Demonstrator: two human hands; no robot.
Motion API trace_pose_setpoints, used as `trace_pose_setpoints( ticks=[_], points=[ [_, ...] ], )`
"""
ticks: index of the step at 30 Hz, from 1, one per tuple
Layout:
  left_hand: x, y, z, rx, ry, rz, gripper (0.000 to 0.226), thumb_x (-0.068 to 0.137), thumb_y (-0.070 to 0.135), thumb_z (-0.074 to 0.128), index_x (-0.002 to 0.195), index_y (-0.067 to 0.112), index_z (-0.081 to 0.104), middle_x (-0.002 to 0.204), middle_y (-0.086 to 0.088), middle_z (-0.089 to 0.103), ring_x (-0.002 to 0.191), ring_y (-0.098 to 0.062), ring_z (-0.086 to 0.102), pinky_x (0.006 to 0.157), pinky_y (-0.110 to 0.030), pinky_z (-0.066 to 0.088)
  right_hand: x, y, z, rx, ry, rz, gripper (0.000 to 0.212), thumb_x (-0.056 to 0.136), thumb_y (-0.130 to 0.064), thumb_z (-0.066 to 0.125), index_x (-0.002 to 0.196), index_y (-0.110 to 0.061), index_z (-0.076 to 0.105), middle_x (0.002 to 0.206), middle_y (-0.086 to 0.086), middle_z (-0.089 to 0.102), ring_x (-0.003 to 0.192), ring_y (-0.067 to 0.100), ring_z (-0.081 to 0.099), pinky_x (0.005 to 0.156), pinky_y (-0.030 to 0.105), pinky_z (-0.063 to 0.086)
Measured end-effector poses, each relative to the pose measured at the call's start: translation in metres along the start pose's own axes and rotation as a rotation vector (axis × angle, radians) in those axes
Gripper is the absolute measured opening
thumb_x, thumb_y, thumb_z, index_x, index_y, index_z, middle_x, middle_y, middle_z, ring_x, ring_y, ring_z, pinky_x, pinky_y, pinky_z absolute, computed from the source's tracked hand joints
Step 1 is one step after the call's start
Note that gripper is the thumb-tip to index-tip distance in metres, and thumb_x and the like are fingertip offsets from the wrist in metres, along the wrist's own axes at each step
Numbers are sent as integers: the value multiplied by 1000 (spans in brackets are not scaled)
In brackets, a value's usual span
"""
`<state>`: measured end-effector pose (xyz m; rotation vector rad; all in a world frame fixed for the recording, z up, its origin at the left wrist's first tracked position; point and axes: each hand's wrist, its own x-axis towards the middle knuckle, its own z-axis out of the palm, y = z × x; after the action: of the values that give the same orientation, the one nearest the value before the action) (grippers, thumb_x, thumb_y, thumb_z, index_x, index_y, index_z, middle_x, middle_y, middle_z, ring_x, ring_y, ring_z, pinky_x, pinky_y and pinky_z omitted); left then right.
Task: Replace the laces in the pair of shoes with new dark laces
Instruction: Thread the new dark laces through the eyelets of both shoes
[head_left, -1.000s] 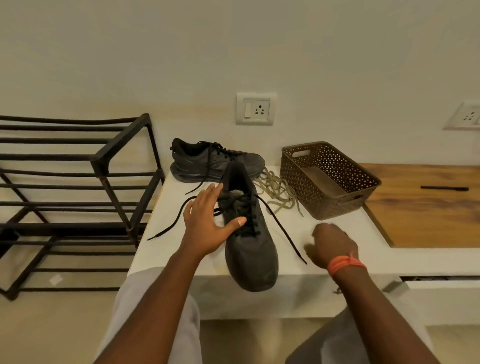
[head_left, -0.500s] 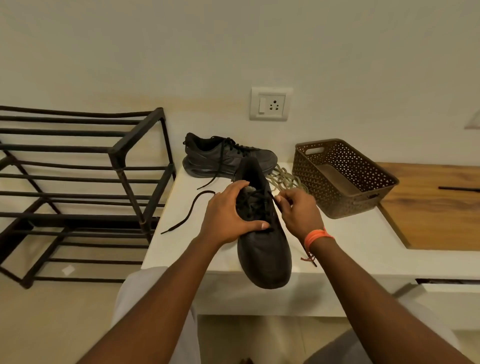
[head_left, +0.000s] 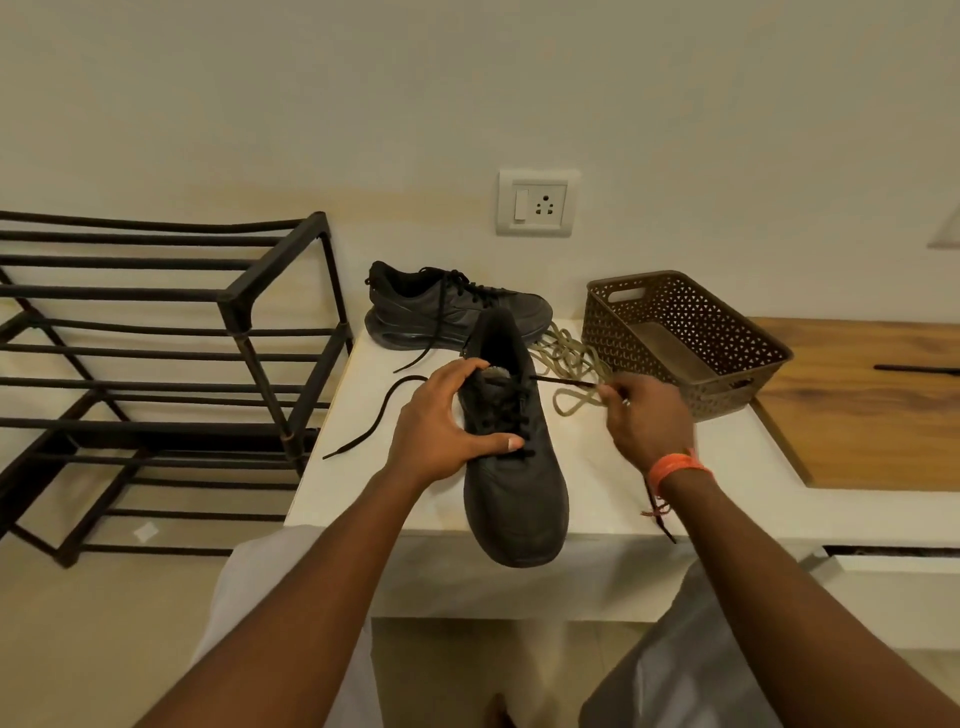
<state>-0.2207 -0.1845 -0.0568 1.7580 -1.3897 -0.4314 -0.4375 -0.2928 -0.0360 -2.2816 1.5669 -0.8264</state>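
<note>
A black rack stands left of the white bench. On the bench are 2 dark shoes. The near shoe runs lengthwise toward the viewer, toe overhanging the front edge; the left hand has its grip around its lace area. The far shoe lies crosswise, toe rightward. The right hand pinches 1 dark lace end. Loose pale laces lie beside 1 brown basket, seemingly holding nothing.

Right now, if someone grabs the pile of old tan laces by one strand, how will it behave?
The tan laces lie in slack, overlapping loops beside the basket, so they are probably floppy and light. The loops cross each other, so lifting one strand would likely drag the tangle along. They seem unlikely to roll.
</note>
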Motion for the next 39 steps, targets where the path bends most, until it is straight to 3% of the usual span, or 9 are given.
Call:
trace_pose_setpoints(
  ticks=[4, 9, 15, 20, 25, 29, 32, 35, 39],
  points=[
    [-1, 0, -2, -30, -10, -11, 93, 52, 65, 83, 133, 48, 39, 142, 13, 41, 126, -12, 44, 104, -43, 44, -6, 35, -15, -87, -171, 242, 21, 93, -33, 58, 82, -19, 69, 90, 10, 71, 79, 28, 61, 72, 35, 49],
    [-6, 4, -1, -106, -35, -50, 98, 59, 51, 86, 141, 43, 34, 149, 9, 36, 132, -17, 40, 109, -42, 40, -11, -22, 5, 76, -143, -16, 37, 95, -33, 58, 126, -12, 56, 125, 8, 54, 110, 26, 55, 91, 39, 46],
    [-7, 5, -5, -41, -52, -71, 99, 55, 64, 82, 139, 47, 33, 146, 11, 41, 127, -16, 46, 101, -44, 48, 1, -52, 18, 36, -252, -134, 16, 96, -32, 53, 89, -19, 59, 83, 3, 61, 80, 24, 58, 72, 37, 50],
    [-3, 13, -10, 142, -52, -107, 95, 57, 71, 77, 137, 48, 33, 144, 9, 44, 123, -19, 50, 95, -45, 51, 2, -26, 4, 210, -227, -15, 25, 96, -28, 57, 77, -13, 65, 74, 0, 68, 73, 20, 64, 73, 38, 54],
    [-6, 22, -14, 214, -49, -258, 117, 52, 78, 72, 148, 35, 20, 151, 1, 38, 130, -25, 46, 103, -53, 43, -9, -34, -8, 454, -417, 91, 24, 97, -21, 57, 88, -1, 68, 75, 13, 70, 68, 30, 70, 75, 41, 59],
    [-14, 24, -36, 448, -11, -227, 53, 82, 63, 59, 114, 22, 63, 102, 1, 65, 97, -19, 60, 97, -42, 44, -12, -36, -29, 175, -252, -2, 25, 90, -33, 67, 83, -9, 71, 83, 8, 67, 75, 22, 64, 73, 31, 52],
    [-21, 22, -58, 710, 142, -137, 30, 92, 46, 57, 109, 25, 70, 98, 1, 64, 95, -17, 58, 94, -37, 39, -8, -36, -46, -82, -237, 30, 24, 90, -35, 66, 89, -11, 72, 97, 10, 69, 86, 24, 62, 79, 35, 51],
    [-31, 39, -74, 758, 137, -226, 31, 92, 47, 57, 111, 25, 68, 93, 1, 69, 90, -17, 62, 87, -36, 45, -11, -46, -47, 160, -482, 177, 24, 94, -23, 61, 102, -1, 63, 91, 16, 70, 64, 18, 59, 68, 33, 53],
    [-39, 58, -78, 728, 26, -391, 50, 82, 56, 65, 120, 24, 59, 98, 0, 69, 95, -18, 64, 77, -32, 44, -29, -58, -29, 681, -689, 470, 36, 99, -24, 55, 129, -14, 39, 77, 20, 69, 49, 23, 61, 54, 35, 58]
  ],
)
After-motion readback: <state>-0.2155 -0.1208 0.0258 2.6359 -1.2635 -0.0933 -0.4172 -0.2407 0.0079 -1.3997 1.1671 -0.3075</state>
